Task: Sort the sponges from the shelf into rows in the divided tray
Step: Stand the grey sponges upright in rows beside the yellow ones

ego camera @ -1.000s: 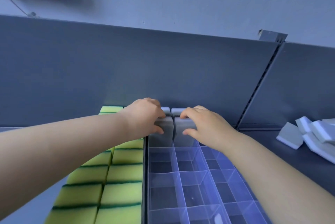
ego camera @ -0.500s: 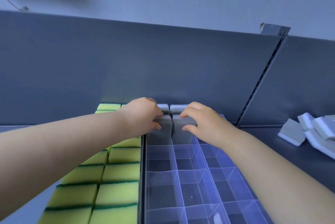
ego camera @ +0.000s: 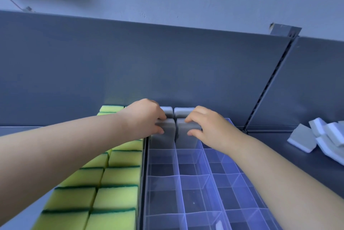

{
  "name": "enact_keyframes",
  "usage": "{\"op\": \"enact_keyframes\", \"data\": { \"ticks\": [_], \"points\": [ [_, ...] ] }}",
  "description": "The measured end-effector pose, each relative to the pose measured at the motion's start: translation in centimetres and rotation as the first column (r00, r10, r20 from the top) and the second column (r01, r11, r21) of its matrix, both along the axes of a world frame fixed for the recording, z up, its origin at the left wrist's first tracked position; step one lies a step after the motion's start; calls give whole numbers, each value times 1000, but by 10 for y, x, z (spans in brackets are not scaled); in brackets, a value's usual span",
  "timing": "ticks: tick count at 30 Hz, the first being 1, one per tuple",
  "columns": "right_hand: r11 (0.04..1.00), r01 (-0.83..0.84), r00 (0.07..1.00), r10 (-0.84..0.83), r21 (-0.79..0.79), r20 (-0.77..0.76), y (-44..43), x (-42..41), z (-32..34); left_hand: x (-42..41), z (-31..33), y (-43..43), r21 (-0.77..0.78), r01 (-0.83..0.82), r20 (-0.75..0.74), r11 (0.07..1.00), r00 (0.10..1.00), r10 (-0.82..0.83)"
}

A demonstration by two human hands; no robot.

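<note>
A clear divided tray point(ego camera: 188, 177) lies in front of me on the grey shelf. Two grey sponges stand upright side by side in its far compartments. My left hand point(ego camera: 145, 118) pinches the left grey sponge point(ego camera: 165, 135) between fingers and thumb. My right hand point(ego camera: 206, 125) pinches the right grey sponge point(ego camera: 186, 135) the same way. Behind them two more grey sponges point(ego camera: 183, 111) stand in the tray's last row against the back panel. The nearer compartments hold nothing.
Yellow sponges with green scouring edges point(ego camera: 113, 175) fill two rows left of the tray. A loose pile of grey-and-white sponges point(ego camera: 320, 135) lies on the shelf at the right. The shelf's grey back panel point(ego camera: 167, 66) rises right behind the tray.
Both hands stay on the two grey sponges in the far compartments. The sponges sit slightly lower in the tray than a second ago.
</note>
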State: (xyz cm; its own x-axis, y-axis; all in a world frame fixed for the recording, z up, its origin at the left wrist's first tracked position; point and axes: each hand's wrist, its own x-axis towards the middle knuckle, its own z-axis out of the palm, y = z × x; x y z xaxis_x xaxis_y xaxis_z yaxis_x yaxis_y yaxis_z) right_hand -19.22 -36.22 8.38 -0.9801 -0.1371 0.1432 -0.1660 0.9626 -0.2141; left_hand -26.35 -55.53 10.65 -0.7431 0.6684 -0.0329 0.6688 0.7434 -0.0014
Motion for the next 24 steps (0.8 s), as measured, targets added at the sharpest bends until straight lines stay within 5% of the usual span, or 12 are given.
{"op": "enact_keyframes", "data": {
  "ticks": [11, 24],
  "points": [
    [997, -19, 999, 21, 74, -29, 0, 8, 12, 6, 5, -2, 57, 24, -18, 998, 1000, -23],
    [991, -10, 995, 23, 131, -97, 26, 67, 34, 63, 25, 33, -75, 203, -340, 976, 915, -217]
  ]
}}
